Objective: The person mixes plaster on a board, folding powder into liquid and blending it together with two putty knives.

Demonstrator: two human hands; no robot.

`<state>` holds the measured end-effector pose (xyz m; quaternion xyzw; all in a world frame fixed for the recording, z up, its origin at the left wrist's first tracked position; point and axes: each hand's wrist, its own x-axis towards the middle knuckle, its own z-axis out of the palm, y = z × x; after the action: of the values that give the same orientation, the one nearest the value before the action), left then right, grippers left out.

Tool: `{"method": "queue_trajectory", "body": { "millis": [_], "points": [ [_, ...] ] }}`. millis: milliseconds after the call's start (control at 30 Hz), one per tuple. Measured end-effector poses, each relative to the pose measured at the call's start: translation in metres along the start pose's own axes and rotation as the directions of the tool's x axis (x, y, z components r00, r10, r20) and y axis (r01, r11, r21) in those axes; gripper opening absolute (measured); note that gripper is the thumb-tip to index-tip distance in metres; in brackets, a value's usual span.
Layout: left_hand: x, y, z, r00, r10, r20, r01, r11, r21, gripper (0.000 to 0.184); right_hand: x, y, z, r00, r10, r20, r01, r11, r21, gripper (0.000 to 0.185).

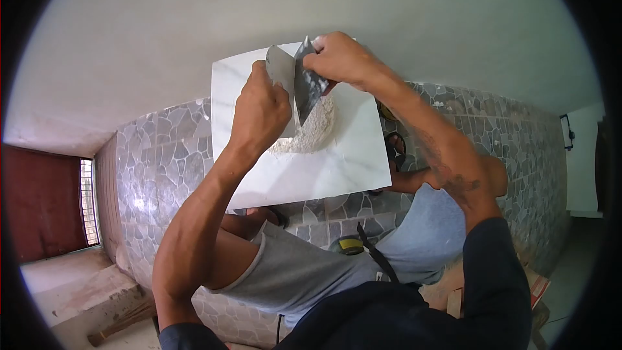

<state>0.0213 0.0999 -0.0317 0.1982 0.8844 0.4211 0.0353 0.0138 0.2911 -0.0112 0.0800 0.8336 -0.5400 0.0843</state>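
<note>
My left hand is closed on a flat, pale scraper blade, which stands up on edge. Across from it, my right hand grips a darker metal scraper smeared with white paste. The two blades are side by side, very near each other; whether they touch I cannot tell. Just beneath them, a mound of lumpy white putty lies on a white board. Part of the mound is hidden behind my left hand and the blades.
A pale wall rises right behind the board. Stone-patterned tiles surround it. My legs in grey shorts are spread around the near side, with a yellow-and-black round object between them. A dark red door is far left.
</note>
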Motion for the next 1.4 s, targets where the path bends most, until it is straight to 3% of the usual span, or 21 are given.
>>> {"method": "queue_trajectory", "body": {
  "millis": [133,200,333,433,533,567,733,833,933,1233,1400],
  "points": [
    [-0.001,-0.007,-0.004,1.0,0.012,-0.008,-0.011,0.999,0.039,0.03,0.005,0.011,-0.034,1.0,-0.017,-0.001,0.017,0.988,-0.155,0.02],
    [0.0,-0.009,-0.009,1.0,0.007,-0.021,-0.006,0.999,0.032,0.031,0.025,0.035,-0.057,0.996,0.076,-0.047,-0.085,0.961,-0.263,0.023],
    [0.002,-0.009,-0.019,0.999,0.002,-0.044,-0.002,1.0,-0.015,0.03,0.072,0.111,-0.086,0.959,0.084,-0.272,-0.163,0.945,-0.284,0.032],
    [0.004,-0.011,-0.025,0.999,-0.008,-0.049,0.006,0.999,-0.033,0.029,0.109,0.142,-0.091,0.983,0.032,-0.18,-0.09,0.942,-0.324,0.041],
    [0.007,-0.016,-0.025,0.998,0.024,-0.056,-0.026,0.999,-0.034,0.029,0.136,0.134,-0.075,0.999,-0.029,-0.035,0.002,0.795,-0.607,0.046],
    [0.009,-0.018,-0.024,0.997,0.039,-0.06,-0.041,0.999,-0.034,0.029,0.143,0.13,-0.067,0.998,-0.061,0.008,0.053,0.789,-0.613,0.048],
    [0.011,-0.017,-0.025,0.999,0.021,-0.037,-0.023,0.999,-0.047,0.031,0.158,0.113,-0.036,0.95,-0.218,0.226,0.312,0.736,-0.601,0.046],
    [0.012,-0.016,-0.027,0.999,0.003,-0.032,-0.005,0.998,-0.069,0.032,0.154,0.1,-0.044,0.947,-0.097,0.307,0.247,0.83,-0.5,0.046],
    [0.012,-0.019,-0.027,0.999,0.01,-0.042,-0.012,0.999,-0.045,0.032,0.15,0.099,-0.05,0.942,-0.157,0.298,0.299,0.797,-0.524,0.047],
    [0.009,-0.009,-0.018,0.997,-0.027,-0.074,0.02,0.995,-0.099,0.026,0.073,0.057,-0.054,0.981,-0.09,0.174,0.142,0.938,-0.317,0.046],
    [0.003,0.0,0.0,0.999,-0.025,-0.03,0.021,0.993,-0.113,0.027,0.026,0.033,-0.025,0.996,-0.016,0.089,0.031,0.985,-0.169,0.027]
  ]
}}
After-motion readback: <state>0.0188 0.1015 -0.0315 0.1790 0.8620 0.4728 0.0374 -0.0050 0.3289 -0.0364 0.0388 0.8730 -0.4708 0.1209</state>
